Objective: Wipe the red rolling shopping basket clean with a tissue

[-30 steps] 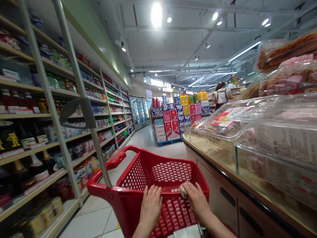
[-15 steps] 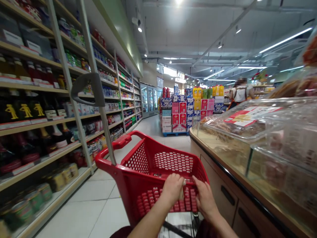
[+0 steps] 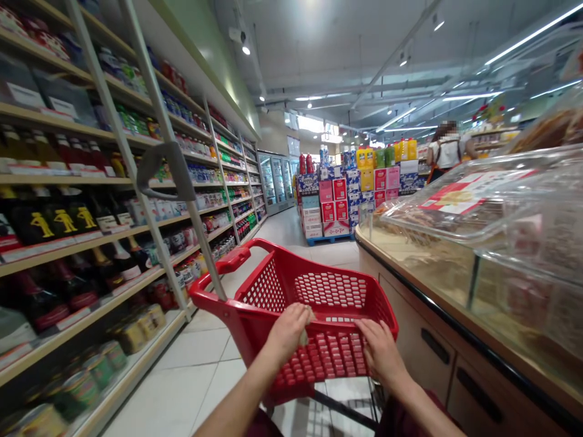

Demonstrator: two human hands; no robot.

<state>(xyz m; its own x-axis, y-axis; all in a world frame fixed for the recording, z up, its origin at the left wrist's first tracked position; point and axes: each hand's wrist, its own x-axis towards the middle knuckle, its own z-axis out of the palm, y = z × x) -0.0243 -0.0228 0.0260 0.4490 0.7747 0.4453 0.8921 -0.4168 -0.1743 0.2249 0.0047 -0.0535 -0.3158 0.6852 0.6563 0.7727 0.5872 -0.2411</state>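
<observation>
A red plastic shopping cart (image 3: 392, 303) stands sideways in front of me, with a grey upright pole (image 3: 208, 240) by its handle. My left hand (image 3: 289, 331) is closed at the near rim around a small pale cloth (image 3: 306, 332), part of which sticks out beside the fingers. Further right on the same rim rests my right hand (image 3: 380, 349), its fingers stretched out and slightly apart, with nothing seen in it. The visible part of the basket shows its perforated walls and floor; the near wall hides some of the inside.
Shelves of bottles and cans (image 3: 91, 237) line the left side. A glass-edged counter (image 3: 410, 267) with clear plastic food boxes (image 3: 464, 194) runs close on the right. Ahead stands a stack of drink cartons (image 3: 334, 209) on a blue pallet; a person (image 3: 446, 152) is beyond.
My left hand with the cloth has moved left along the near rim. My right hand stays near the rim's right end. The cart sits slightly further right in view.
</observation>
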